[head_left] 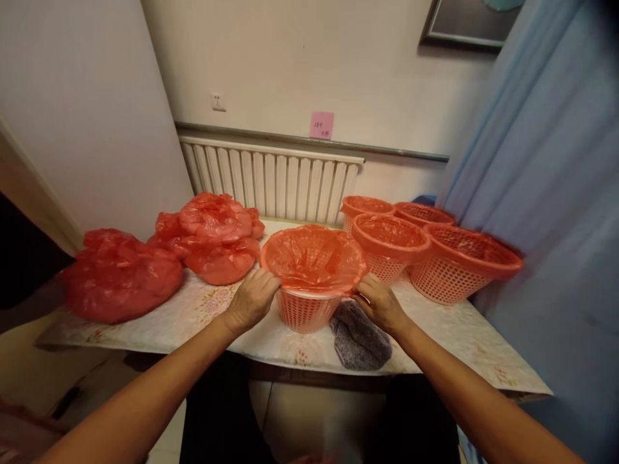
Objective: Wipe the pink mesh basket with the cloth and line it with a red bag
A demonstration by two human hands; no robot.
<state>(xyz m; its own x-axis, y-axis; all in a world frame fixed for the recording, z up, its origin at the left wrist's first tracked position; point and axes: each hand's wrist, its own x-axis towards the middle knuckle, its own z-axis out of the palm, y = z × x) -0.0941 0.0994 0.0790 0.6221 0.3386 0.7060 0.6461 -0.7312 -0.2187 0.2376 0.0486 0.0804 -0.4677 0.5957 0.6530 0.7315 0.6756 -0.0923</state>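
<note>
In front of me a perforated plastic waste basket [305, 313] stands upright on the cloth-covered table. A thin red plastic bag [314, 258] lines it, its edge folded outward over the rim. At the rim's left side, my left hand [252, 299] is closed on the bag's edge. My right hand [382, 301] pinches the same edge on the right side. Just below the right hand, a crumpled grey cloth [362, 338] lies beside the basket and touches or nearly touches it.
Several lined baskets [447, 274] stand at the right near a blue curtain [546, 193]. Full, bulging red bags [123, 277] sit at the left. A radiator [275, 183] runs along the wall behind the flower-patterned tablecloth [217, 303].
</note>
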